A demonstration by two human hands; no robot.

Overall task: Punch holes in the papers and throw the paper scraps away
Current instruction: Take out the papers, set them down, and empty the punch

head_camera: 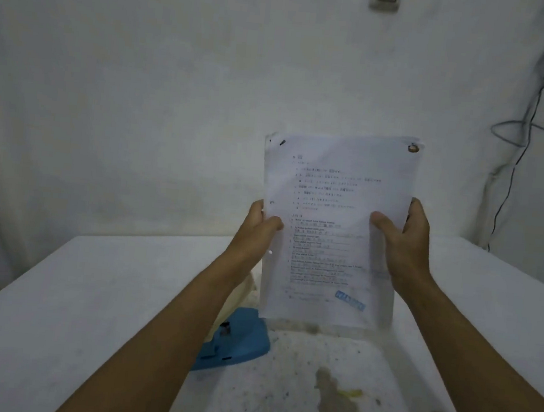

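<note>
At frame centre your left hand (258, 226) and right hand (404, 236) clamp the printed papers (331, 231) upright; one left-edge hole shows, blue hole punch (237, 345) waits below, scraps not yet discarded.

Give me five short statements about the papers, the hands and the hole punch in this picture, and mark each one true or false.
1. Both hands hold the papers upright above the table. True.
2. The hole punch is red. False: it is blue.
3. The left hand grips the sheets' left edge and the right hand grips the right edge. True.
4. The papers lie inside the hole punch. False: they are held up, clear of the punch, which sits on the table beside the left forearm.
5. The top sheet is blank. False: it carries printed lines of text and a blue stamp near the bottom.
</note>
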